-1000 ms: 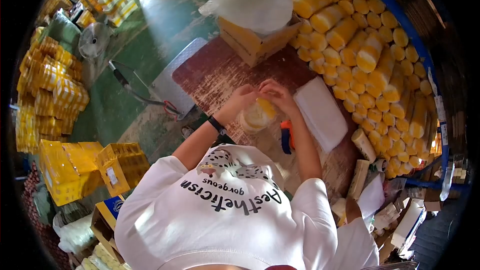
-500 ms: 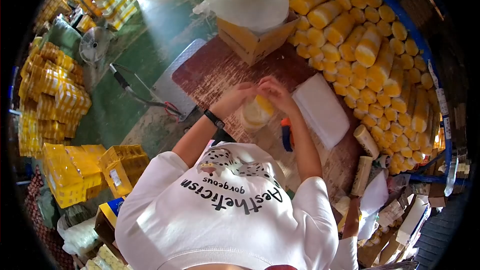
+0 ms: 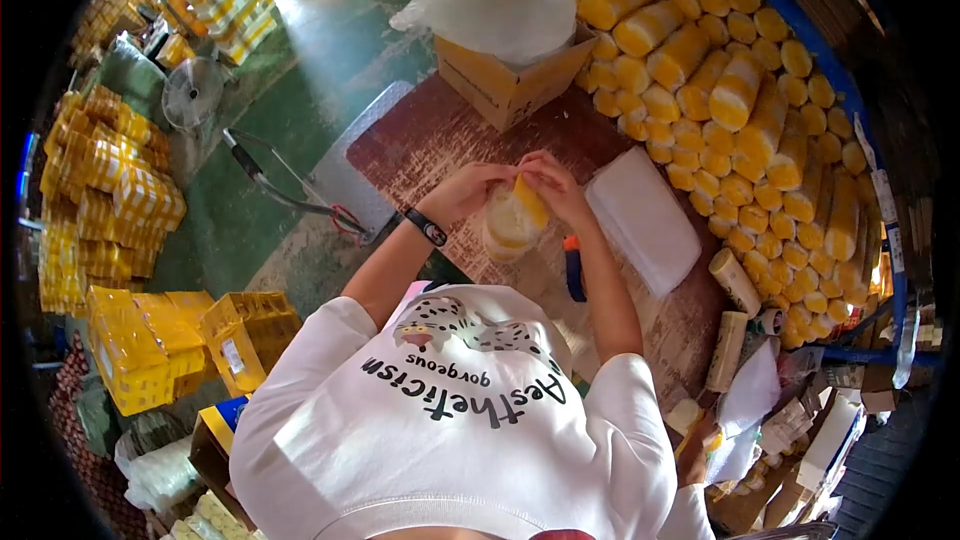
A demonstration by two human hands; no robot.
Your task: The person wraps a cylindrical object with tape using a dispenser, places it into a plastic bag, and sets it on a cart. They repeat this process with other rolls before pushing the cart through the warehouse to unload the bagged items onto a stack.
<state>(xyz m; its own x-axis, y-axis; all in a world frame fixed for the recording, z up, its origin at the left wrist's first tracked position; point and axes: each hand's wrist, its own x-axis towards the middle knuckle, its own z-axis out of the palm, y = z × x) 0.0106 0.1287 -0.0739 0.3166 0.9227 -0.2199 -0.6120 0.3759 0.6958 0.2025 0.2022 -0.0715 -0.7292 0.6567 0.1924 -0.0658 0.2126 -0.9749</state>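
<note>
Since the earlier frame, both my hands have drawn closer over the roll [image 3: 512, 222], now tilted toward 1 o'clock. It sits at centre over the table [image 3: 440, 140], already in clear wrap; closing its top looks unfinished. My left hand [image 3: 465, 190] and right hand [image 3: 558, 190] are nearly closed, fingertips pinching the wrap's upper end. Box [image 3: 505, 85] at 12 o'clock.

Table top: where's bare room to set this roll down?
Bare wood lies between the yellow box and the left hand gripping the roll, to the table edge. Right side is crowded: white pad stack, blue tool, piled yellow rolls.
</note>
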